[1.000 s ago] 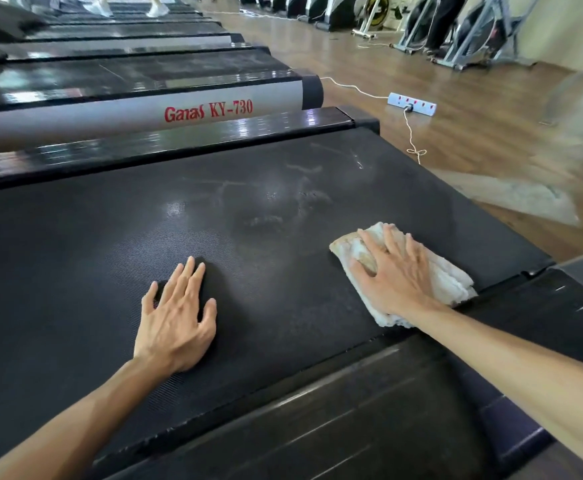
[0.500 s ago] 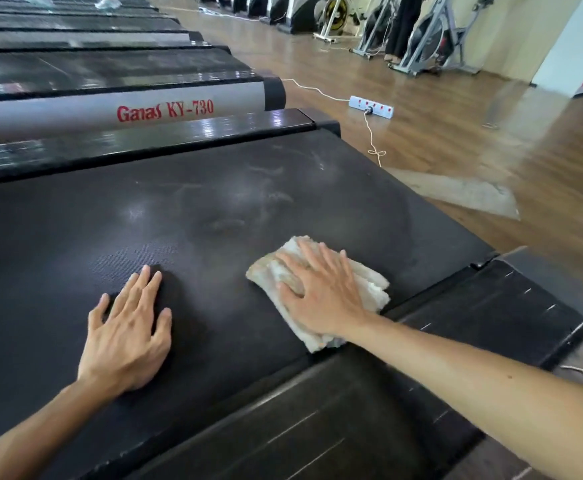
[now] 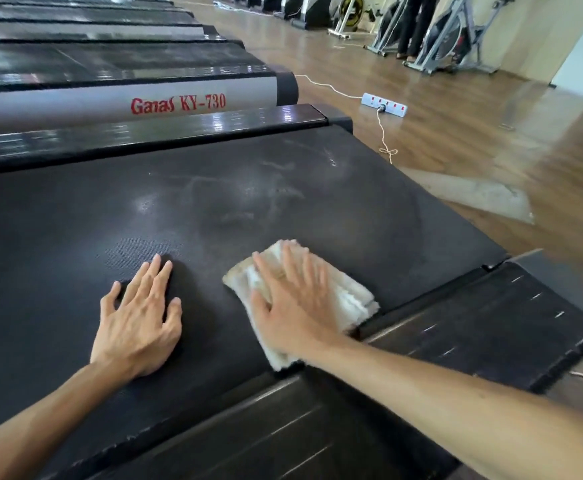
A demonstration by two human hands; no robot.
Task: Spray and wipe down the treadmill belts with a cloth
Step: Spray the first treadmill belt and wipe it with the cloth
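A wide black treadmill belt (image 3: pixel 214 209) fills the middle of the view, with pale smears and dust marks toward its far end. A folded off-white cloth (image 3: pixel 349 296) lies flat on the belt near its near edge. My right hand (image 3: pixel 290 303) presses down on the cloth with fingers spread and slightly blurred. Just to the left of the cloth, my left hand (image 3: pixel 141 317) rests palm-down on the bare belt, fingers apart. No spray bottle is in view.
A dark side rail (image 3: pixel 473 327) runs along the belt's near edge. A second treadmill marked "Ganas KY-730" (image 3: pixel 179 103) stands beyond, with more behind. On the wooden floor lie a white power strip (image 3: pixel 383 105) with cord and a pale mat (image 3: pixel 473 195). Exercise bikes (image 3: pixel 456 39) stand far right.
My right hand has slid the cloth leftward along the belt, closing most of the gap to my left hand. The left hand stays planted on the belt.
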